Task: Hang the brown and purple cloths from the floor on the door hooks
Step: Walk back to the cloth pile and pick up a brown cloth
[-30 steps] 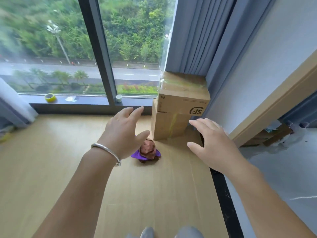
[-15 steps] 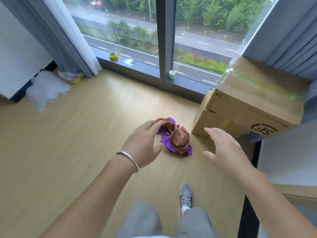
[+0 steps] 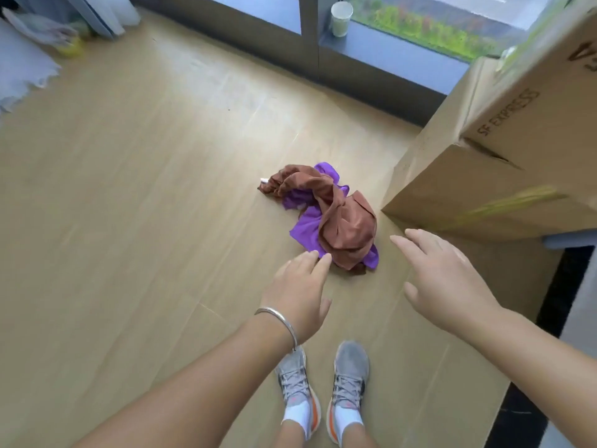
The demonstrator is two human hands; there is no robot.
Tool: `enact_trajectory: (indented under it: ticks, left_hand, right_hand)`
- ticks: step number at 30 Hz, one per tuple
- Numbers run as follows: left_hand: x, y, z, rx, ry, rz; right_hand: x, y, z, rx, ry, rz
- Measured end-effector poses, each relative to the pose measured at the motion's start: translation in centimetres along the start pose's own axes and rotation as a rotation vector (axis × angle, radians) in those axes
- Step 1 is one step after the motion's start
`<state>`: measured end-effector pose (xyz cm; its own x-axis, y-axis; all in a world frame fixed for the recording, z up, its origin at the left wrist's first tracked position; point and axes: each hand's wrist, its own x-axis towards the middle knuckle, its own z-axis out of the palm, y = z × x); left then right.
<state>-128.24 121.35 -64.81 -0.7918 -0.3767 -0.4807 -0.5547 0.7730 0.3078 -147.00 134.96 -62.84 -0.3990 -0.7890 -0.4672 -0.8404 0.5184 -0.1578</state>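
A brown cloth (image 3: 345, 221) lies crumpled on the wooden floor, tangled over a purple cloth (image 3: 305, 227) that shows beneath and beside it. My left hand (image 3: 300, 289), with a silver bangle on the wrist, hovers just in front of the pile, its fingers relaxed and its fingertips at the near edge of the cloths. Off to the right of the pile, my right hand (image 3: 445, 279) is spread with straight fingers and holds nothing. No door or hooks are in view.
Two stacked cardboard boxes (image 3: 504, 150) stand right of the cloths. A dark window sill (image 3: 387, 50) with a paper cup (image 3: 341, 18) runs along the back. White padding (image 3: 22, 69) lies at far left. My grey shoes (image 3: 323, 386) stand below the hands.
The view has tilted down and closed in on the cloths. Both hands have dropped lower towards the pile, and my feet have come into view.
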Motion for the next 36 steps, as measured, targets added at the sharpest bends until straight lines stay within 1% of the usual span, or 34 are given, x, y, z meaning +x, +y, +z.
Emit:
enact_trajectory:
  ticks: [2, 6, 10, 13, 15, 19, 22, 24, 25, 29, 31, 33, 36]
  left_hand:
    - [3.9, -0.9, 4.6, -0.025, -0.005, 0.031]
    - [10.9, -2.1, 13.8, -0.057, 0.034, 0.056]
    - [17.3, -3.2, 22.4, 0.011, 0.053, 0.086]
    - [21.3, -3.7, 27.1, 0.074, 0.099, 0.063]
    - [23.8, -3.8, 29.7, 0.129, 0.132, 0.045]
    - [27.9, -4.1, 33.1, 0.169, 0.194, -0.019]
    - [30.4, -4.9, 34.5, 0.156, 0.287, -0.067]
    - [31.4, -5.9, 34.8, 0.159, 0.330, -0.048]
    - [31.6, -6.6, 34.7, 0.161, 0.326, -0.018]
    - [30.0, -8.8, 32.6, 0.127, 0.239, 0.075]
    - [28.5, -9.3, 30.3, 0.060, 0.201, 0.044]
    - [26.4, -9.8, 27.1, -0.006, 0.153, -0.030]
    - [23.2, -10.6, 21.6, 0.032, 0.108, -0.098]
  right_hand:
    - [4.0, 1.2, 4.4, -0.023, 0.007, -0.023]
    - [11.0, 4.3, 12.7, -0.063, 0.017, -0.080]
    - [16.5, 7.8, 20.0, -0.122, 0.016, -0.085]
    - [19.9, 10.0, 24.1, -0.156, 0.009, -0.093]
    - [22.4, 11.2, 26.1, -0.189, 0.033, -0.113]
    - [26.7, 12.6, 28.7, -0.282, 0.130, -0.241]
    - [29.7, 13.2, 30.2, -0.442, 0.146, -0.317]
    - [31.2, 13.2, 30.8, -0.491, 0.165, -0.327]
    - [31.7, 13.1, 30.9, -0.499, 0.172, -0.320]
    - [32.0, 11.7, 29.5, -0.538, 0.121, -0.287]
    - [31.2, 10.6, 27.9, -0.580, 0.092, -0.290]
    - [29.7, 9.0, 25.5, -0.596, 0.099, -0.313]
    - [27.4, 6.8, 20.8, -0.555, 0.113, -0.360]
